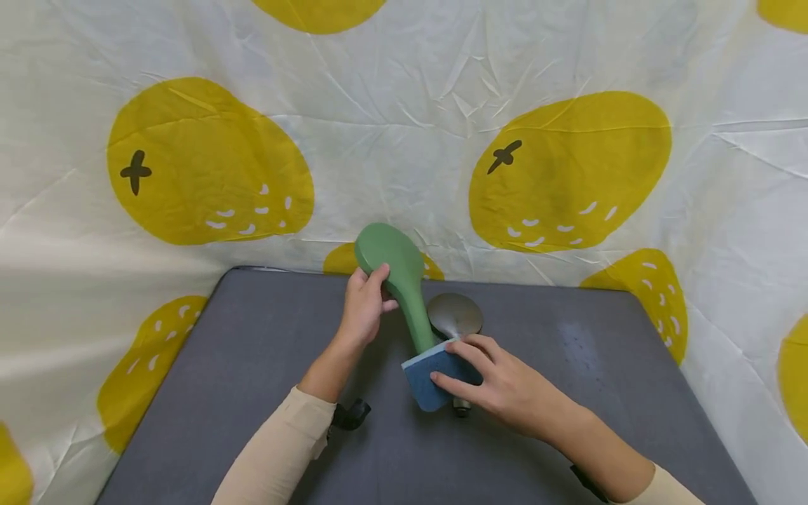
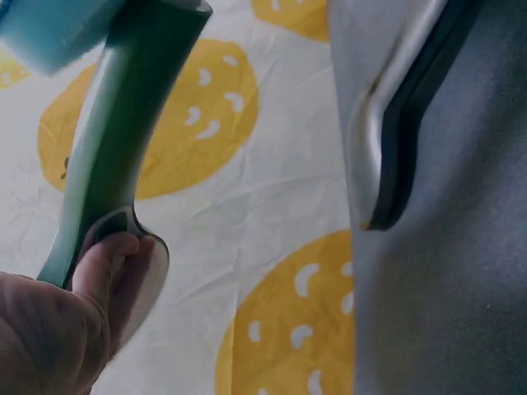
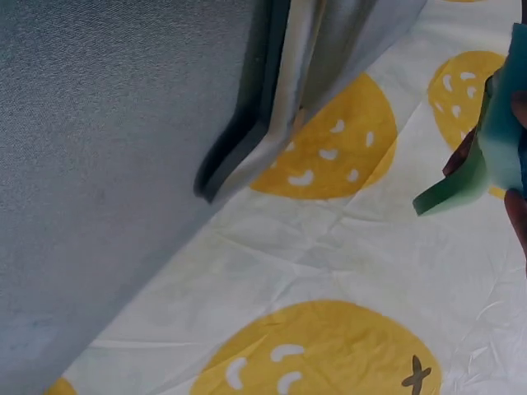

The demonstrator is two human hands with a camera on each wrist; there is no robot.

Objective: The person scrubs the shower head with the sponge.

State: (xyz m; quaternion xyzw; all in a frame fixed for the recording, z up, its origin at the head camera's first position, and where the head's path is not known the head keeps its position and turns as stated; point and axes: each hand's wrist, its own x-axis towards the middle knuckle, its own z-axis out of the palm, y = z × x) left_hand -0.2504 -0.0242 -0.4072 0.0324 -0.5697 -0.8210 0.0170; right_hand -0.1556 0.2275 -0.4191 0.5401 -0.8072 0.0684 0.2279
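My left hand (image 1: 365,308) grips the head end of a green shower head (image 1: 393,258), its thumb on the near face. The shower head is held above the table, its handle slanting down to the right. My right hand (image 1: 514,384) pinches a blue sponge (image 1: 429,382) with a lighter edge, which covers the handle's lower end in the head view. Up close in the left wrist view, the green handle (image 2: 115,132) shows its end beside the sponge (image 2: 53,29). A silver shower head (image 1: 456,315) lies on the table behind the sponge, partly hidden.
The dark grey table (image 1: 271,337) reaches back to a white cloth (image 1: 391,84) with yellow fruit prints, which hangs behind and on both sides. A black strap (image 1: 352,415) sits at my left wrist.
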